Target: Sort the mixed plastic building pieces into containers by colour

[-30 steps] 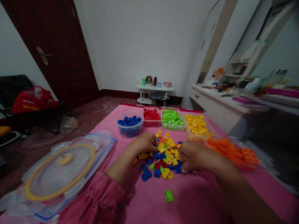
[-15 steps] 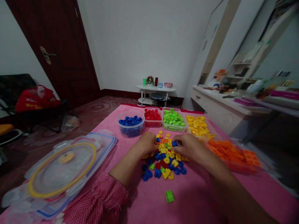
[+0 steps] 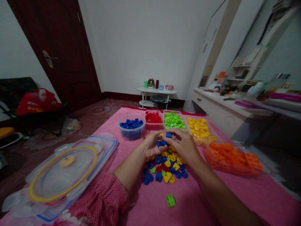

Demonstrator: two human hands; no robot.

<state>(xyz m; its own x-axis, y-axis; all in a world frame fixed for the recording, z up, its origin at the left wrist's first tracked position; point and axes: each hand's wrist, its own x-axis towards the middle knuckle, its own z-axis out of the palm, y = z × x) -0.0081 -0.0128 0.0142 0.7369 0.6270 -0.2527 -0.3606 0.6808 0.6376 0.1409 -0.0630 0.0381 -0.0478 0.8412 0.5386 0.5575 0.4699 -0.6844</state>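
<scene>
My left hand (image 3: pixel 150 145) is turned palm up above the pile, its fingers curled around several blue toy bricks (image 3: pixel 161 143). Close beside it, my right hand (image 3: pixel 184 142) pinches another blue brick (image 3: pixel 168 135) between thumb and fingers, just over the left palm. Below both hands lies a mixed pile of toy pieces (image 3: pixel 167 164), with yellow, blue, red and green bricks and small wheels; the hands hide its far part. A single green brick (image 3: pixel 170 200) rests apart, nearer to me on the pink cloth (image 3: pixel 145 204).
Behind the pile stand a round tub of blue bricks (image 3: pixel 131 137) and boxes of red bricks (image 3: pixel 154 126), green bricks (image 3: pixel 175 129) and yellow bricks (image 3: pixel 217 141). A box of orange bricks (image 3: pixel 237 172) is at the right. Stacked clear lids (image 3: pixel 80 169) lie at the left.
My left hand has lifted from the pile and turned palm up with blue bricks in it. My right hand has moved left and up, bringing a blue brick over the left palm.
</scene>
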